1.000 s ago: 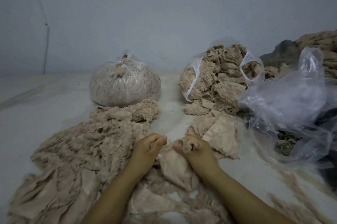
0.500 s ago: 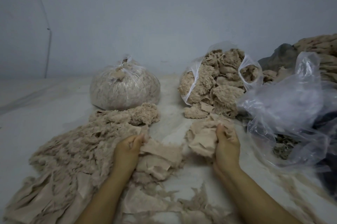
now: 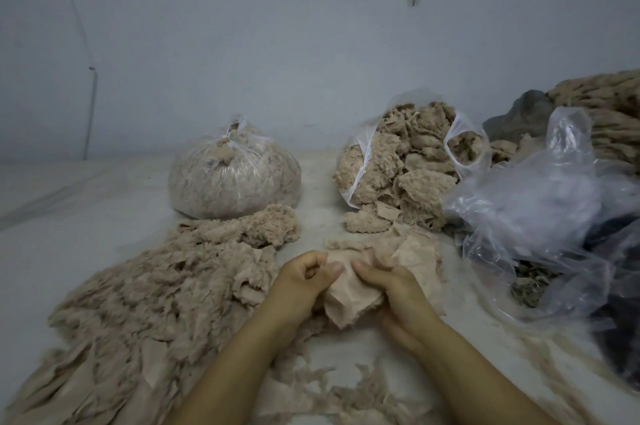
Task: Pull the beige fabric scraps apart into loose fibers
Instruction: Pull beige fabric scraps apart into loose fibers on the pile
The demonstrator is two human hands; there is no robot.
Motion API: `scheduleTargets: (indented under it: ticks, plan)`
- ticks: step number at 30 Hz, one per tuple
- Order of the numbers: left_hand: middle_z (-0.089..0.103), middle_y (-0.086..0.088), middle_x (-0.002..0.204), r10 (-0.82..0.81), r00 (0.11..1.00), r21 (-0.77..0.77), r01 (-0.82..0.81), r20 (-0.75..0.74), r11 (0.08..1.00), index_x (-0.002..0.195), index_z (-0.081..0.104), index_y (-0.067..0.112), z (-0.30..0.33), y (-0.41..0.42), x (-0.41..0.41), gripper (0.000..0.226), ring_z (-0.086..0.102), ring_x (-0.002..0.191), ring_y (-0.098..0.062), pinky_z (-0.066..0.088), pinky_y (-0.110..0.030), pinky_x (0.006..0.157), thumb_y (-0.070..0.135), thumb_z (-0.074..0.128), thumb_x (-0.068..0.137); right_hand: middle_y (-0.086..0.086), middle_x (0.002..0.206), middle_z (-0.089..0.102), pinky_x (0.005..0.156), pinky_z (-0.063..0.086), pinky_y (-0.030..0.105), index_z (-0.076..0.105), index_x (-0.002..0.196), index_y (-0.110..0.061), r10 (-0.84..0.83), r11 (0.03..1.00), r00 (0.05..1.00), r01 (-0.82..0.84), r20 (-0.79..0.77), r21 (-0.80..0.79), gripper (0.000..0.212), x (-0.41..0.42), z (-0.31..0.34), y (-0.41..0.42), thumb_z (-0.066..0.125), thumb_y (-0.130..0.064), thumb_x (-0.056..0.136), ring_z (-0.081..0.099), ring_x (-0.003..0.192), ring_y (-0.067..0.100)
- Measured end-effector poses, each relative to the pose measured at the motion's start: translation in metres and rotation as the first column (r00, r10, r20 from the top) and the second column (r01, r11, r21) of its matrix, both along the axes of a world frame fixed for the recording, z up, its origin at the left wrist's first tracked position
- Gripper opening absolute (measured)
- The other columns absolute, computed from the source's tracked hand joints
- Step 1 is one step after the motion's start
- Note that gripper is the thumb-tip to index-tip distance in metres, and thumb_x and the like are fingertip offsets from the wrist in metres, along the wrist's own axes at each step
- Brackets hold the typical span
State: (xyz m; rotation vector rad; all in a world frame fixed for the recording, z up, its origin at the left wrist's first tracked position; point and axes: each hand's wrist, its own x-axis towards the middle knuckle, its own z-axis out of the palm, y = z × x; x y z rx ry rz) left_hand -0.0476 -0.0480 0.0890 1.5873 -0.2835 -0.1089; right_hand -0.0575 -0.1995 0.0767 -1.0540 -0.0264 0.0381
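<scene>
We've got a beige scrap (image 3: 349, 300) pinched between both hands, low and central over the pale surface (image 3: 86, 217). Our left hand (image 3: 304, 281) and right hand (image 3: 391, 289) curl their fingers onto it, thumbs almost touching. A fiber pile (image 3: 156, 286) sprawls left; two bags (image 3: 235, 179) sit behind.

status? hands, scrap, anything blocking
Left hand and right hand both grip one beige scrap. Not yet pulled apart. Nothing in the way.

Bare floor strip (image 3: 322, 189) between tied bag (image 3: 233, 179) and open bag (image 3: 401, 179); fiber heap (image 3: 156, 293) blocks left, crumpled plastic (image 3: 540, 237) crowds right
</scene>
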Motion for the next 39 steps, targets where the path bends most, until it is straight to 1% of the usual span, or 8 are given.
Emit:
scheduleTargets:
  ticks: [6,12,17,21,26,29,33,39]
  plan:
    - [0.051,-0.006,0.074,-0.039,0.987,0.213,0.005,0.155,0.977,0.087,0.062,-0.007,0.002,0.002,0.002,0.019,0.046,0.07,-0.013,0.038,-0.02,0.064,0.011,0.064,0.088,0.003,0.064,0.061,0.053,0.046,0.022,0.062,0.068,-0.01,0.028,0.91,1.0,-0.032,-0.015,-0.414,0.018,0.002,0.017,-0.014,0.072,-0.017,0.082,0.056,0.059,0.012]
    - [0.037,0.012,0.041,0.074,0.993,0.182,-0.09,0.093,0.979,0.067,0.059,0.01,-0.004,0.006,0.006,0.027,0.031,0.035,0.0,0.029,-0.011,0.04,0.015,0.057,0.094,0.011,0.07,0.058,0.066,0.043,0.037,0.059,0.064,-0.019,-0.468,0.824,0.874,0.485,0.131,-0.294,0.028,0.016,0.016,-0.028,0.061,-0.017,0.092,0.052,0.068,0.024]
    - [0.046,0.006,0.049,0.086,0.967,0.355,-0.169,0.239,0.919,0.07,0.06,0.009,-0.014,0.018,0.013,0.029,0.038,0.039,-0.003,0.032,-0.015,0.044,0.023,0.055,0.095,0.007,0.074,0.065,0.07,0.044,0.033,0.068,0.076,-0.016,-0.436,0.733,0.866,0.499,0.244,-0.463,0.022,0.036,0.021,-0.056,0.06,-0.028,0.093,0.058,0.073,0.022]
    - [0.065,0.007,0.077,-0.008,0.913,0.494,-0.214,0.409,0.842,0.081,0.067,0.019,-0.016,0.031,0.009,0.018,0.057,0.067,-0.001,0.042,-0.01,0.062,0.021,0.055,0.095,0.006,0.112,0.057,0.089,0.044,0.035,0.057,0.115,-0.016,-0.435,0.16,0.783,0.554,0.445,-0.817,0.026,0.043,0.023,-0.07,0.055,-0.032,0.095,0.054,0.103,0.023]
    - [0.068,0.006,0.102,-0.067,0.932,0.493,-0.126,0.355,0.861,0.093,0.065,0.024,-0.012,0.064,0.011,0.053,0.062,0.098,0.0,0.044,-0.007,0.085,-0.021,0.039,0.084,-0.009,0.082,0.061,0.067,0.04,0.01,0.062,0.09,-0.027,0.096,0.433,0.909,0.328,0.405,-0.84,0.006,-0.005,-0.011,-0.01,0.062,-0.02,0.09,0.055,0.074,-0.002]
    - [0.059,0.012,0.113,-0.253,0.884,0.702,-0.111,0.393,0.704,0.108,0.065,0.018,-0.017,0.077,0.012,0.053,0.053,0.11,-0.001,0.034,-0.003,0.095,-0.019,0.043,0.077,-0.005,0.109,0.052,0.082,0.042,0.016,0.055,0.123,-0.034,0.446,0.268,0.858,0.144,0.256,-0.953,0.04,-0.022,-0.036,0.024,0.066,-0.039,0.085,0.051,0.095,0.004]
    - [0.059,0.015,0.096,-0.224,0.855,0.696,-0.201,0.468,0.689,0.097,0.065,0.021,-0.024,0.078,0.01,0.023,0.052,0.087,0.009,0.037,-0.007,0.079,0.001,0.057,0.089,0.004,0.092,0.051,0.08,0.042,0.033,0.06,0.09,-0.014,0.342,0.346,0.861,0.258,0.377,-0.902,0.007,-0.016,-0.036,0.036,0.056,-0.019,0.093,0.05,0.087,0.019]
    - [0.063,0.004,0.09,-0.001,0.904,0.584,-0.276,0.428,0.764,0.075,0.062,0.027,-0.016,0.087,0.009,0.039,0.057,0.085,-0.004,0.041,-0.011,0.074,-0.009,0.049,0.084,-0.004,0.077,0.051,0.07,0.038,0.025,0.053,0.076,-0.019,0.327,0.579,0.897,0.058,0.297,-0.814,0.021,-0.015,-0.027,-0.002,0.058,-0.006,0.093,0.047,0.073,0.008]
